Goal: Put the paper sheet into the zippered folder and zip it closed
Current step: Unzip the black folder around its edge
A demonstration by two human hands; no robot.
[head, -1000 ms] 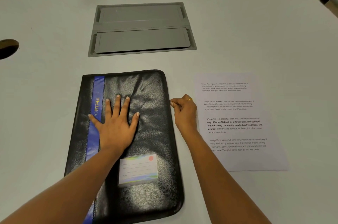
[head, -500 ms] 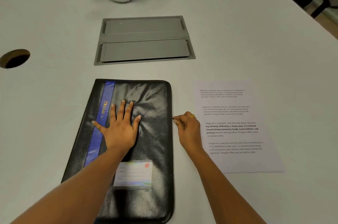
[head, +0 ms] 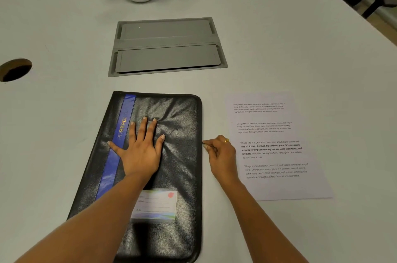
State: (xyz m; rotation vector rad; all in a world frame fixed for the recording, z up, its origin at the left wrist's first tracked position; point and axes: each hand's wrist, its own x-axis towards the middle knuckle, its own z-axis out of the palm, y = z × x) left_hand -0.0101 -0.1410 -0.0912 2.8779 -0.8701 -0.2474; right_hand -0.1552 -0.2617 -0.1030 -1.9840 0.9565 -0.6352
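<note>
Two hands are set at the folder (head: 182, 176): left hand (head: 139, 155) spread flat on its cover, right-edge zip pull (head: 203, 142) pinched by right hand (head: 221, 155). The sheet (head: 275, 116) is laid right of it.

A black folder (head: 182, 176) with a blue stripe lies flat on the white counter (head: 64, 26), with a printed paper sheet (head: 279, 187) flat just to its right.
</note>
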